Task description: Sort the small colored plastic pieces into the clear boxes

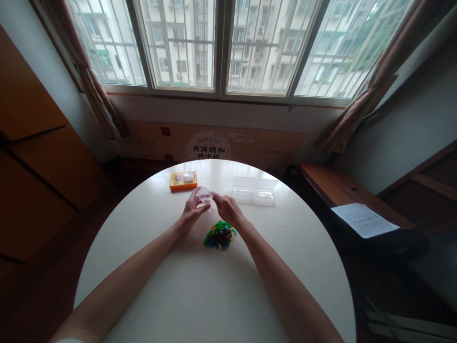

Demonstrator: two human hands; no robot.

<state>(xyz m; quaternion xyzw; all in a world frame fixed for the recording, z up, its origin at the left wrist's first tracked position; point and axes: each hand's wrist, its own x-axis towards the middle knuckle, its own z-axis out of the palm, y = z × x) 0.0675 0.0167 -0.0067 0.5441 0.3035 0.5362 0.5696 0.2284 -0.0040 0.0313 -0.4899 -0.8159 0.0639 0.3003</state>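
A small clear plastic box (204, 195) is held up above the table, between my two hands. My left hand (193, 206) grips its left side, fingers curled round it. From the right, my right hand (226, 206) pinches its edge, and the fingertips are partly hidden by the hand itself. Just below and nearer to me lies a heap of small building bricks (220, 235) in green, blue, brown and yellow. A clear divided plastic case (254, 191) stands open to the right of my right hand.
An orange and yellow box (183, 181) with small clear containers on top sits at the back left of the round white table (171, 295). Beyond the table's right edge, a paper sheet (364, 220) lies on a wooden desk (342, 190). A window (221, 47) is straight ahead.
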